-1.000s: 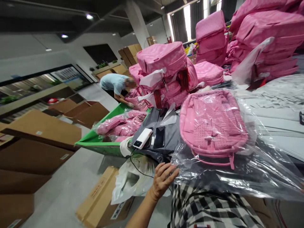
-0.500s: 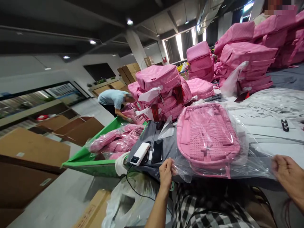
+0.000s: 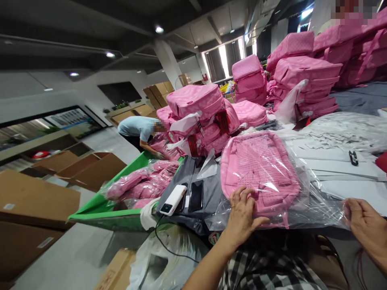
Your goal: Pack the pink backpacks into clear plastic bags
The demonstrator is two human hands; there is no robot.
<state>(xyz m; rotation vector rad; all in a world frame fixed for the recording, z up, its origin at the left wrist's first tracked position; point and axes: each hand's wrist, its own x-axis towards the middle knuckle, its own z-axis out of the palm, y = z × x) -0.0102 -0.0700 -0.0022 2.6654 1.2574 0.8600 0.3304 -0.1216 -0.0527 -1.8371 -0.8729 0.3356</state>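
Note:
A pink backpack (image 3: 256,169) lies on the table inside a clear plastic bag (image 3: 320,207), whose loose edge spreads toward me and to the right. My left hand (image 3: 243,215) rests on the lower left part of the wrapped backpack, fingers spread and thumb out. At the right, my right hand (image 3: 363,225) pinches the corner of the plastic bag between thumb and fingers. Left of the backpack lie a white power bank (image 3: 173,199) with a cable and a black phone (image 3: 196,195).
Stacks of pink backpacks (image 3: 196,100) stand behind. A green-sided bin (image 3: 111,217) at the left holds wrapped pink bags, with a person (image 3: 137,129) bending over its far end. White sheets (image 3: 341,171) lie at the right; cardboard boxes (image 3: 36,205) stand at far left.
My left hand has let go of the bag's left edge and moved right onto the backpack, its fingers opening. My right hand still holds the bag's right corner. The view has shifted slightly.

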